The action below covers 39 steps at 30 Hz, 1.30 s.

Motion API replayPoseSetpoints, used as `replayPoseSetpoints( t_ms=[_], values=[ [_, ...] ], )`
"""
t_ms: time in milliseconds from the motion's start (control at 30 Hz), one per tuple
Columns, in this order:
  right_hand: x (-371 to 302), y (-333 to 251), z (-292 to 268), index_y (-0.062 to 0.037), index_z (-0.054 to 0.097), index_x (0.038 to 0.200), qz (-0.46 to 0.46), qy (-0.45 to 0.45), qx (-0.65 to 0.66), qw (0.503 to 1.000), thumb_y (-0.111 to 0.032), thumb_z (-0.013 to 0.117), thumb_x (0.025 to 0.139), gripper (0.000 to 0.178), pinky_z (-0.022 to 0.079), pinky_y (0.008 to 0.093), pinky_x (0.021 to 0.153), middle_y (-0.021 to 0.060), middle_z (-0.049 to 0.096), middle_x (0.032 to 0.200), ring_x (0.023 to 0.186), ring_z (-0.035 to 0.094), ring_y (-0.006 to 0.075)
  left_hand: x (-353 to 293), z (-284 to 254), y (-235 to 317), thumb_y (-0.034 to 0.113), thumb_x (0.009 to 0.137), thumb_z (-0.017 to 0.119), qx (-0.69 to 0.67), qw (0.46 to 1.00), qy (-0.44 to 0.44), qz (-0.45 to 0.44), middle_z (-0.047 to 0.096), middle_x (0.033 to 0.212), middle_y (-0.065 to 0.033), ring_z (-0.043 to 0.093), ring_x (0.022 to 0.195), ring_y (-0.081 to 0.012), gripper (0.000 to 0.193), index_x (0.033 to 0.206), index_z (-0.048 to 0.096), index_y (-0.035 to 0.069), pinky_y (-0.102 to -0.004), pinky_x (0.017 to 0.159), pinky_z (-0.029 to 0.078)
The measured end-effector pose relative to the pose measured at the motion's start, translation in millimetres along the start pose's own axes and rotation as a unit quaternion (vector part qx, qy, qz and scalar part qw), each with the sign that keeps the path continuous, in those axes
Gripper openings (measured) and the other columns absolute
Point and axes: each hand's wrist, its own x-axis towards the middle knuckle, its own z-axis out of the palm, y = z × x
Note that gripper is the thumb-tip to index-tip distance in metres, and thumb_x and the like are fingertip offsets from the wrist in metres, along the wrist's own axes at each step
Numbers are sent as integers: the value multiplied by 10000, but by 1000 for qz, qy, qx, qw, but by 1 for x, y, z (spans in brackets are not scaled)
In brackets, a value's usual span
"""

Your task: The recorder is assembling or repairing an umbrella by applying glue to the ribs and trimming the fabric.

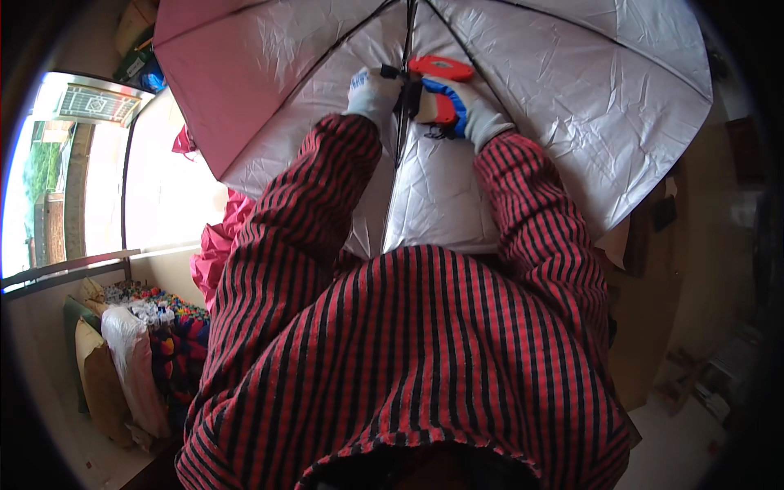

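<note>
An opened umbrella (pixel 539 106) spreads across the upper part of the head view, its silvery inside facing me and its left panels looking pinkish. Dark ribs run out from the thin central shaft (pixel 398 151). My left hand (pixel 373 91), in a white glove, is closed at a black part beside the shaft, its fingers partly hidden. Just right of the shaft, my right hand (pixel 482 118), also gloved, is closed round a red, blue and black hand tool (pixel 441 69). The tool's exact kind cannot be made out, and its working end lies close to the shaft.
Bright pink fabric (pixel 222 245) hangs at the left by the window (pixel 90 180). Below it stand wrapped bundles (pixel 135 367) and a heap of small colourful items (pixel 175 306). A brown wooden surface (pixel 645 327) is at the right, with a low wooden frame (pixel 686 380) near the floor.
</note>
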Motion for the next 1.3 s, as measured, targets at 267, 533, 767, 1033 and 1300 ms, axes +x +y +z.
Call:
replayPoseSetpoints(
  t_ms=[267,533,767,1033,1300],
  values=[
    [-60,97,17,-78,614,1011,-53,274,-103,955,-317,683,798,327,524,356,664,63,655,849,738,639,186,-38,-12,-6,273,769,662,-103,982,-152,-49,660,668,-103,635,556,-185,278,817,693,2,-304,516,505],
    [-89,144,52,-37,566,1108,-58,272,-113,954,-238,704,767,419,509,327,756,121,609,984,842,617,216,-54,-11,-12,318,725,663,55,980,-187,-27,673,755,-165,674,724,-261,373,854,683,-32,-347,653,533],
    [-91,152,60,-26,516,1149,-71,200,-94,973,-129,667,770,420,503,330,748,127,567,1016,875,596,232,-51,-7,-5,252,725,674,136,972,-189,33,670,735,-150,671,651,-239,302,855,679,-21,-337,595,538],
    [-100,162,22,-48,514,1182,-320,89,-595,732,-68,657,755,450,511,306,743,105,589,985,855,609,208,-30,2,-24,209,742,644,195,917,-286,196,667,719,-148,659,614,-223,256,822,668,-33,-333,573,527],
    [-87,159,15,-67,505,1201,-209,129,-417,875,-148,690,762,483,502,318,813,99,600,1038,912,605,201,-22,0,-24,248,747,597,99,946,-307,35,675,775,-120,659,717,-232,266,872,692,33,-320,653,517]
  ],
)
